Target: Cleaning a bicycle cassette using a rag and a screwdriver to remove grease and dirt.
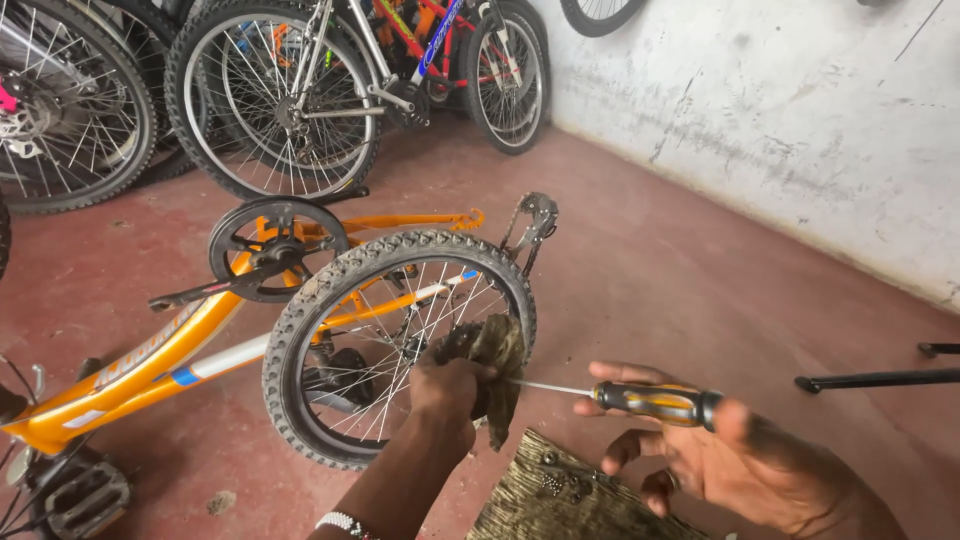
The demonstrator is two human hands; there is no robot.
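An orange bicycle [150, 355] lies upside down on the red floor, its rear wheel [395, 340] with a knobby tyre in front of me. My left hand [445, 390] grips a dirty greenish rag [495, 365] against the wheel near the hub. My right hand [720, 450] holds a screwdriver [650, 400] with a black and yellow handle; its thin shaft points left and its tip goes into the rag. The black chainring and crank [275, 245] stand above the wheel, and the derailleur [535, 220] sticks up at the frame's end.
Several bicycles [300, 90] stand parked along the back. A stained white wall [780, 120] runs along the right. A folded patterned cloth [560, 495] with small metal parts lies below my hands. A black bar [880, 378] lies on the floor at right, a pedal [85, 495] at lower left.
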